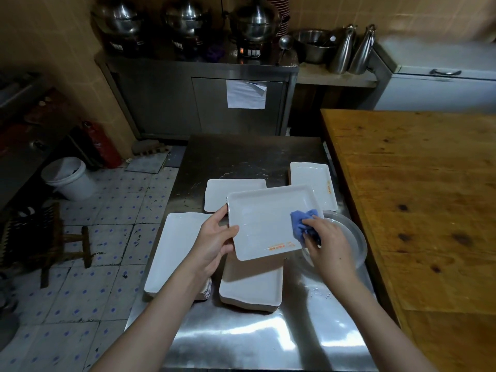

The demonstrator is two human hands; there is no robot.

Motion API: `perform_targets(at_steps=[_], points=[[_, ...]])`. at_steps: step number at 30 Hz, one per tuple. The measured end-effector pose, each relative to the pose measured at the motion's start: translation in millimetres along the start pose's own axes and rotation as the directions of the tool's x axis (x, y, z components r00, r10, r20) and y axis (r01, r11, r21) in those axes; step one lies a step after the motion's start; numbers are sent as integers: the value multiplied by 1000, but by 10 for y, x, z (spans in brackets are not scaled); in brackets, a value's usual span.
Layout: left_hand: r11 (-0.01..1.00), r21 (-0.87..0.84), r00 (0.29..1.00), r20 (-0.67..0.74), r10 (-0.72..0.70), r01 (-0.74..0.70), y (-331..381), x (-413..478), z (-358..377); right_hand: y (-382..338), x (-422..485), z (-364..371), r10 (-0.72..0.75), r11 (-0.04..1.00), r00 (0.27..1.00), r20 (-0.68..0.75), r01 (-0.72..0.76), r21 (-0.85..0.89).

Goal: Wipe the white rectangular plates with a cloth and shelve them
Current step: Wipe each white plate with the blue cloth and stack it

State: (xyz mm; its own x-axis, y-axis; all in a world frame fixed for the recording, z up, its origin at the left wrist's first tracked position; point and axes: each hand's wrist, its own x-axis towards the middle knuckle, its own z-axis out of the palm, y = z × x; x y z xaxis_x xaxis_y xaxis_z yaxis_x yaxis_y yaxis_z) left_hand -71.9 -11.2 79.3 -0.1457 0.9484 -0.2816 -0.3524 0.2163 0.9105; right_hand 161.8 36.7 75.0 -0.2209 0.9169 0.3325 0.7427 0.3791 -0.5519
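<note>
plate, orange print unreadable, gripped by left hand; right hand clutches blue cloth on it.

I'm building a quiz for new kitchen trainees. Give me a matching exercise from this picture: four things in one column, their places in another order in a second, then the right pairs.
Things:
1 blue cloth
2 lifted white plate
3 white bucket
4 sheet of paper

Places:
A on the steel cabinet door
B held at its edge by the left hand
C on the tiled floor
D bunched in the right hand, against the plate

Pairs: 1-D, 2-B, 3-C, 4-A
</note>
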Motion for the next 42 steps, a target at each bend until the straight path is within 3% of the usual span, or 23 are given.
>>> perform_targets(at_steps=[3,9,15,20,24,26,30,34,39,42], points=[[1000,5,1000,-2,-5,5,-4,-11,28,-152,-88,72,-21,999,1000,-22,22,49],[1000,-25,1000,7,-14,14,-42,2,106,-670,-230,265,-207,971,978,25,202,129],[996,-85,1000,-5,-7,7,-65,12,94,-788,-249,360,-156,976,983,98,138,166],[998,-55,1000,-7,5,-5,-84,26,42,-517,-159,237,-150,984,987,59,143,103],[1000,-27,1000,-18,4,-5,-70,29,-54,-148,-46,111,-19,1000,1000,-10,19,21],[1000,-30,1000,-16,-1,1,-68,42,-81,-35,8,60,38,999,999,-32,-37,32],[998,-56,999,-29,-16,14,-90,89,-85,-119,-4,135,11,998,998,-59,-8,67],[998,-63,998,-50,-29,26,-94,152,-95,-368,-53,293,-27,991,999,35,22,134],[996,-75,998,-45,-44,41,-130,242,-104,-657,-81,480,-179,974,971,156,152,166],[995,-90,997,-58,-58,53,-137,307,-137,-672,-34,543,-176,979,971,164,155,129]])
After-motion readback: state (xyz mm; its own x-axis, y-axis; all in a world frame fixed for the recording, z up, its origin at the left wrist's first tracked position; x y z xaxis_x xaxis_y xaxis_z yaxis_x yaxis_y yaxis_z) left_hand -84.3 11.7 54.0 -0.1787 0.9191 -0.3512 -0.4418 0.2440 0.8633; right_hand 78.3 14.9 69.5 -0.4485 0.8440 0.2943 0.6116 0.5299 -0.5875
